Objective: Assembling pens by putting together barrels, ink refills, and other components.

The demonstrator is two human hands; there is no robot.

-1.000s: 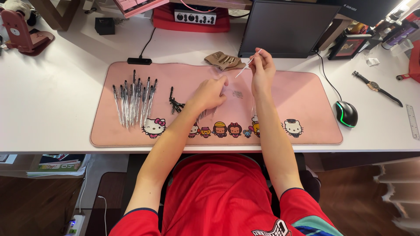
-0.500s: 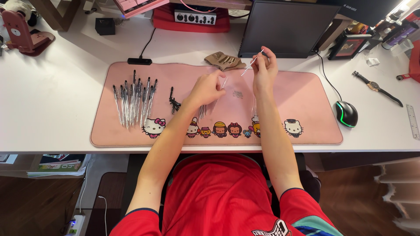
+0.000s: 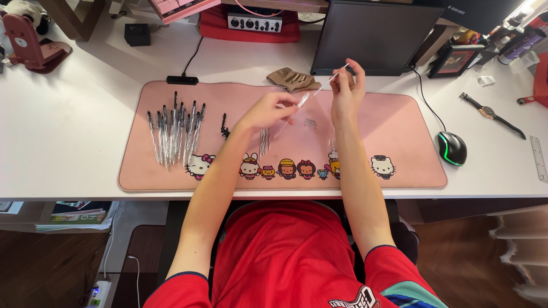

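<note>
Above a pink desk mat [image 3: 399, 122], my right hand [image 3: 346, 91] pinches a clear pen barrel [image 3: 321, 88] that slants up to the right. My left hand [image 3: 267, 110] is closed at the barrel's lower end, holding a thin pen part between its fingertips. On the mat under my hands lie a few thin refills [image 3: 264, 141] and some clear parts [image 3: 332, 142]. A row of several assembled clear pens [image 3: 174, 128] lies at the mat's left. A small black piece [image 3: 225, 127] rests beside that row.
A dark monitor [image 3: 374, 37] stands behind the mat, with a tan glove-like cloth [image 3: 293, 78] at its foot. A black mouse with a green glow [image 3: 452, 148], a wristwatch [image 3: 491, 114] and a ruler [image 3: 538, 158] lie right. A red stand [image 3: 31, 45] sits far left.
Both hands shifted slightly; my left hand has come up to the lower end of the barrel, which my right hand keeps tilted over the mat.
</note>
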